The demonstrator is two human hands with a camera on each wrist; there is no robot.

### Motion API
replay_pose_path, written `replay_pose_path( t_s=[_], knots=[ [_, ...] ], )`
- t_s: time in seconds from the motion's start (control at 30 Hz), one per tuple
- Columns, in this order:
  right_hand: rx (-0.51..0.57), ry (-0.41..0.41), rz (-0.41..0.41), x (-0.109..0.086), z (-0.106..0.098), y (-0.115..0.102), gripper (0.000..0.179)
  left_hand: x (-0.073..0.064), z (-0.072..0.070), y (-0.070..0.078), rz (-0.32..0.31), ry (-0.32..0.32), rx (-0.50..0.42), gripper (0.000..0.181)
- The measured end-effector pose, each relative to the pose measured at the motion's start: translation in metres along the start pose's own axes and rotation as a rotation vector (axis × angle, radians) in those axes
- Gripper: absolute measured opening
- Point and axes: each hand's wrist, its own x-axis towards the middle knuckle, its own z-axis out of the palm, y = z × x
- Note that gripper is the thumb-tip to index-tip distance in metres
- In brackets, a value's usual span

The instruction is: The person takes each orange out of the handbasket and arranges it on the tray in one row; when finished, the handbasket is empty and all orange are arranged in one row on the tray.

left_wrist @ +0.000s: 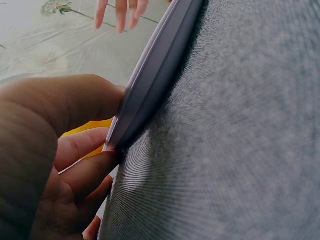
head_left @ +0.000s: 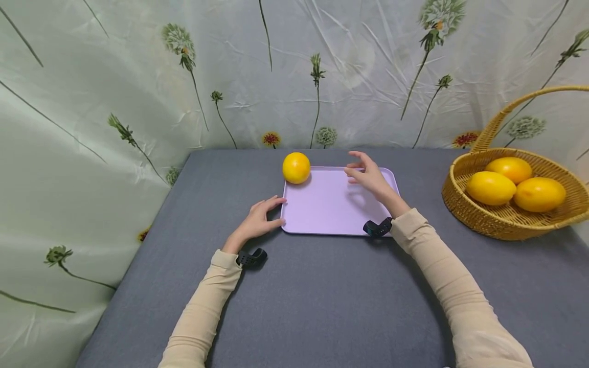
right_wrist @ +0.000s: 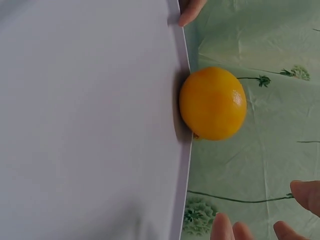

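Note:
A smooth, round yellow-orange fruit [head_left: 296, 168] sits at the back left corner of the pale purple tray [head_left: 322, 204]; its exact kind is unclear. My left hand [head_left: 259, 219] rests at the tray's left side, fingers and thumb spread apart and touching the rim. In the left wrist view that thumb [left_wrist: 95, 97] meets the tray's edge, with part of the fruit behind the hand. My right hand [head_left: 368, 179] hovers above the tray's right half, fingers loosely bent and holding nothing. Its fingertips [right_wrist: 222, 229] show at the lower right of the right wrist view, apart from the fruit.
A wicker basket [head_left: 460, 209] with a tall handle stands on the right, holding three yellow-orange, longish fruits [head_left: 539, 194]. Grey cloth [head_left: 331, 296] covers the table. A curtain [head_left: 377, 76] with a dandelion print hangs behind and along the left.

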Motion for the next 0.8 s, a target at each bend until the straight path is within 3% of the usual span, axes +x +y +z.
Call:
replay_pose_path(
  t_s=[0.5, 0.8],
  knots=[
    [-0.111, 0.081, -0.047, -0.026, -0.034, 0.001, 0.06, 0.001, 0.001, 0.0, -0.005, -0.005, 0.001, 0.058],
    [-0.051, 0.151, -0.07, -0.04, -0.059, 0.009, 0.062, 0.0, 0.0, 0.0, -0.004, -0.003, 0.005, 0.057]
  ],
)
